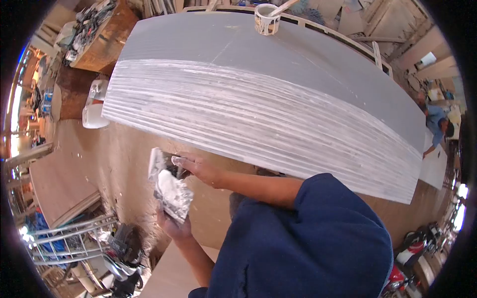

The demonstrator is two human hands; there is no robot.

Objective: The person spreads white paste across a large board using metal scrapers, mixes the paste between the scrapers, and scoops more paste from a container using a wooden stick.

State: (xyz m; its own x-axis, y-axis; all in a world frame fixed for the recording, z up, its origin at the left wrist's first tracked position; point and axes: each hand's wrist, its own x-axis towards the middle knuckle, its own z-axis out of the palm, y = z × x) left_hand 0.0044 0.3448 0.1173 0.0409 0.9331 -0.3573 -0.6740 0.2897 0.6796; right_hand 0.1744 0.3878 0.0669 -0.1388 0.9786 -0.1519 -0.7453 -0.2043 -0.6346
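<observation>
My left hand (pixel 173 224) is closed around the lower end of a flat, smeared plate, with a thick heap of white putty (pixel 174 188) on it. From the other side my right hand (pixel 199 169) reaches to the plate, its fingers closed and its thumb whitened. What it grips looks like a putty scraper (pixel 157 161) with a whitened blade, partly hidden by the heap. Both hands are in front of a long grey panel (pixel 198 37). White ridged streaks of putty (pixel 258 116) run along the panel's near half.
A putty-smeared bucket (pixel 267 22) with a stick in it stands on the panel's far edge. White jugs (pixel 94 111) are by its left end. Sheets of board (pixel 59 186) and a metal rack (pixel 74 241) lie left. Another person (pixel 436 124) bends at the far right.
</observation>
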